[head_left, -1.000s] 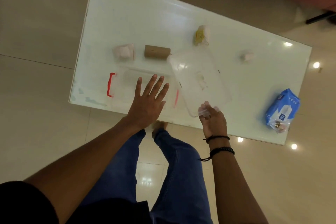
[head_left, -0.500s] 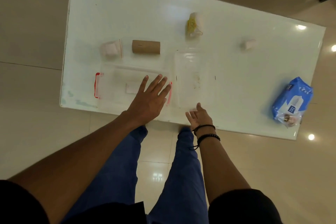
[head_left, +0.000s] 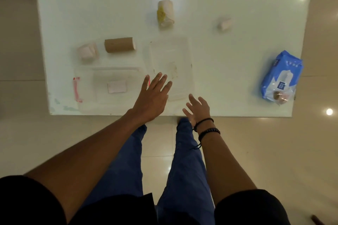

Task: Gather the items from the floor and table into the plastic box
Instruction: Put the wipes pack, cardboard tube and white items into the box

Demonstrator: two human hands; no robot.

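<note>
Surface: white table (head_left: pixel 228 71) on pale tile.
Box: clear plastic box (head_left: pixel 109 88), near-left, open, long axis left-right.
Lid: lid (head_left: pixel 171 67) touching box's right end.
Left hand (head_left: pixel 150 99): fingers spread, empty, nearest the box.
Right hand (head_left: pixel 198 108): spread, empty.
Nearest item: cardboard tube (head_left: pixel 119 44), just beyond box, forward-left of both hands.

Glossy white table (head_left: pixel 91 5) on shiny beige tiled floor (head_left: pixel 274 151).
</note>
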